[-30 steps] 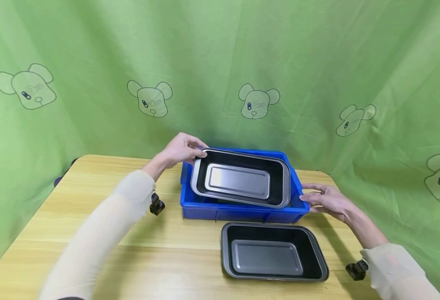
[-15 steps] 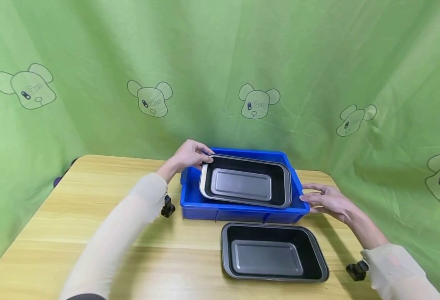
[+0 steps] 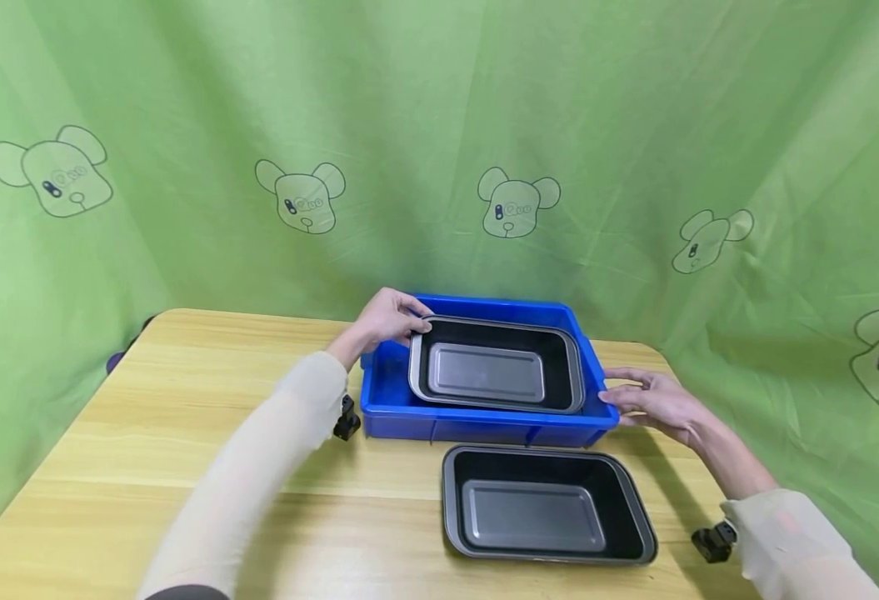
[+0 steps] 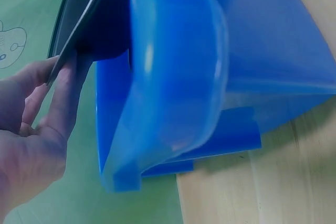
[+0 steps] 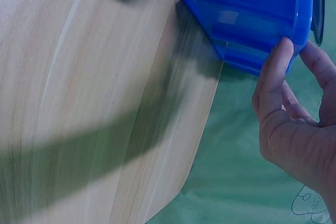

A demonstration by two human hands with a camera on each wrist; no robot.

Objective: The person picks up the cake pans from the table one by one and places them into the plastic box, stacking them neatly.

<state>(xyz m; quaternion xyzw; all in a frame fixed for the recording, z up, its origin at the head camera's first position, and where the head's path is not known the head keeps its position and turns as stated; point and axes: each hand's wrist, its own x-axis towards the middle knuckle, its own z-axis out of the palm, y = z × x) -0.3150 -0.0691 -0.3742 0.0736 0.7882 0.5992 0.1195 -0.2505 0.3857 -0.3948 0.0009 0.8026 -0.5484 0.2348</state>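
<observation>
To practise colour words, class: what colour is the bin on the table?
The bin is blue; it shows best in the head view.

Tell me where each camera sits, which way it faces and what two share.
Head: on the head, facing forward and down at the table, blue bin, held pan and near pan; both sleeves, left grip and right grip show.
Left wrist: on that wrist, facing the bin up close; the left grip shows, pinching the held pan's rim.
Right wrist: on that wrist, facing the table and bin's corner; the right grip shows, touching the bin.
Shared: both wrist views show the bin and green curtain.
</observation>
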